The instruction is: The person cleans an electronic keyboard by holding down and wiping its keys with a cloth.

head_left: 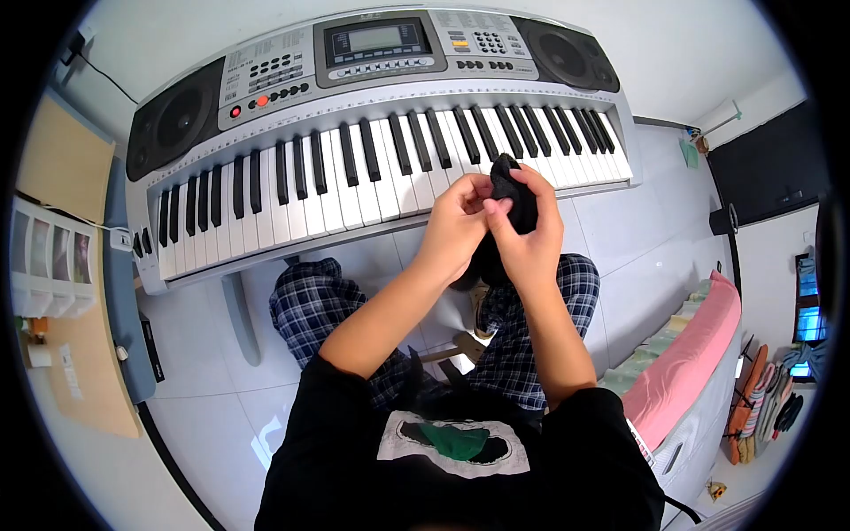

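Note:
Both hands hold a black cloth item [513, 196], perhaps a sock, in front of the keyboard's near edge. My left hand [459, 226] pinches its left side near the top, with the fingers curled. On the right side my right hand [531, 232] grips it between thumb and fingers, and the two thumbs nearly meet. The lower part of the cloth hangs down between the wrists over my lap. Behind the hands lies the silver electronic keyboard [390, 84] with its black and white keys.
Plaid trousers [310, 301] cover my legs below the keyboard. A light wooden desk with white drawers [51, 257] stands at the left. At the right are a bed with a pink cover [686, 358], a dark door [770, 168] and hanging clothes [766, 403].

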### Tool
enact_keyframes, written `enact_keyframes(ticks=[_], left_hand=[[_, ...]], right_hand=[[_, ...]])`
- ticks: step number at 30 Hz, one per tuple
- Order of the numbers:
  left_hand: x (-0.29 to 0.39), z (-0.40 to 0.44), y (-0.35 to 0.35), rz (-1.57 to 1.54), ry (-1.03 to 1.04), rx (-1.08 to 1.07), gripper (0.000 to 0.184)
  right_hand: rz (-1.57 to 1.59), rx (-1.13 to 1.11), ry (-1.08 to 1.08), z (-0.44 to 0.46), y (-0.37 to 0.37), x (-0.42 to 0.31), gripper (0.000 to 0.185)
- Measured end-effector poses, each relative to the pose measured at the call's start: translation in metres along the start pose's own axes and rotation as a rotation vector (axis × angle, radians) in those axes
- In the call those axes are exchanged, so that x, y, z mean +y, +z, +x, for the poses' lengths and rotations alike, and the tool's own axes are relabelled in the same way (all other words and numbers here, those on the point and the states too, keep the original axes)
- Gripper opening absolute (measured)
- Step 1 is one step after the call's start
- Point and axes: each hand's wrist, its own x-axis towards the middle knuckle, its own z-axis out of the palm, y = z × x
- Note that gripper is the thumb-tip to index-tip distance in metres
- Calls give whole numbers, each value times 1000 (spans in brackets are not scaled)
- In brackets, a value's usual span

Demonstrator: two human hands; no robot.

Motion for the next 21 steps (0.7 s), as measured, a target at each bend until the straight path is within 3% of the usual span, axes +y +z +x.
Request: enact_keyframes(ticks=[3, 4, 5, 7, 8, 10, 14, 21], left_hand=[[8, -2, -1, -62, -74, -149, 23], [16, -4, 2, 66, -14, -97, 24], [25, -5, 2, 352, 124, -111, 32], [36, -5, 1, 1171, 600, 35, 51], [36, -4, -1, 1172, 599, 33, 51], [34, -1, -7, 1741, 557, 196, 79], [28, -5, -9, 1878, 429, 119, 98], [22, 5, -12, 1890, 482, 243, 97]], right_hand=[[30, 16, -30, 13, -4, 9, 21], [-54, 65, -171, 25, -6, 12, 16], [-123, 22, -253, 40, -10, 16, 19], [-223, -102, -423, 74, -11, 30, 25], [-223, -101, -422, 89, -8, 34, 25], [-308, -312, -399, 117, 1, 39, 27], [-298, -564, -494, 142, 28, 72, 25], [-428, -533, -580, 145, 51, 85, 19]])
